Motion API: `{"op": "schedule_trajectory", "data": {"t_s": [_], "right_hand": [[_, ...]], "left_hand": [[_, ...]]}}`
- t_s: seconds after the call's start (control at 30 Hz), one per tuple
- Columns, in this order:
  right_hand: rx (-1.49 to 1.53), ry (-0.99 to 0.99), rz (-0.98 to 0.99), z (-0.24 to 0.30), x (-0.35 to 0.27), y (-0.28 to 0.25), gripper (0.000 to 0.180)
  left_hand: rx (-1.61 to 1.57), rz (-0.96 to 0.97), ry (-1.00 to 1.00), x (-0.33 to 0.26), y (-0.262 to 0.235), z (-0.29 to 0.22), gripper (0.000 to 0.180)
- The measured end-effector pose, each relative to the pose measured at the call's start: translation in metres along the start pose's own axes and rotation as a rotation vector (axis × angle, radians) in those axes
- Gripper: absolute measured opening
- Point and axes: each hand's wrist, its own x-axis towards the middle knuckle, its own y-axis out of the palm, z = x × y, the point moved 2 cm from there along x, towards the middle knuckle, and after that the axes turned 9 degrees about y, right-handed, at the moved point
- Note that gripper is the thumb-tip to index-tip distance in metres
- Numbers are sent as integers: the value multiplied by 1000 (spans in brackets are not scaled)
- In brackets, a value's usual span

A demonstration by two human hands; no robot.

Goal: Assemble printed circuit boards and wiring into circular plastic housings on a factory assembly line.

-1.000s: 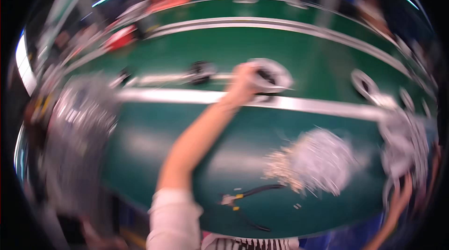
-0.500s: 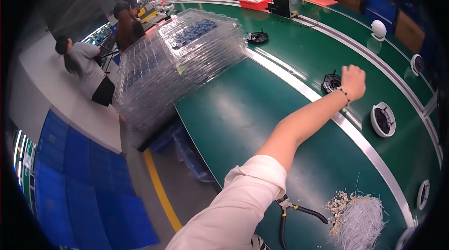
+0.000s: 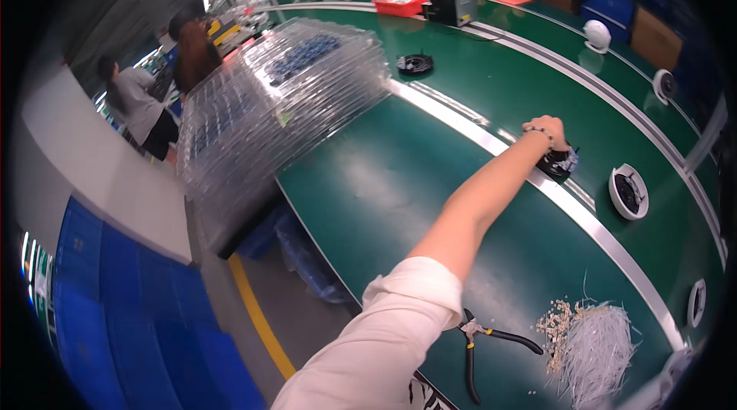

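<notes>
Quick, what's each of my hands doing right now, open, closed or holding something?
Left hand: at the black part by the rail; fingers mostly hidden, so open, closed or holding can't be told.
Right hand: not in view.

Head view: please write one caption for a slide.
Left hand at a black part; pliers and white strips on the table.

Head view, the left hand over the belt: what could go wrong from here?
1. The left hand is at the black part, right beside the metal rail; a careless pull might knock one against the other.
2. The pliers lie with handles spread close to the sleeve, which could brush or snag them.
3. The white strips and beige bits lie loose, so a sweeping arm might scatter them.
</notes>
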Motion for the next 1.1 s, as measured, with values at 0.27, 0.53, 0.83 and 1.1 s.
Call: {"op": "schedule_trajectory", "data": {"t_s": [0.27,0.53,0.83,1.1], "right_hand": [[765,-334,505,133,61,43,18],[733,-540,730,174,33,74,18],[544,-299,1084,166,76,97,91],[744,-307,1232,155,93,99,105]], "left_hand": [[-522,-236,183,-15,36,5,34],[-1337,-181,280,-108,21,-7,32],[-1431,6,407,-137,35,-27,29],[-1465,29,402,-149,27,-36,23]]}}
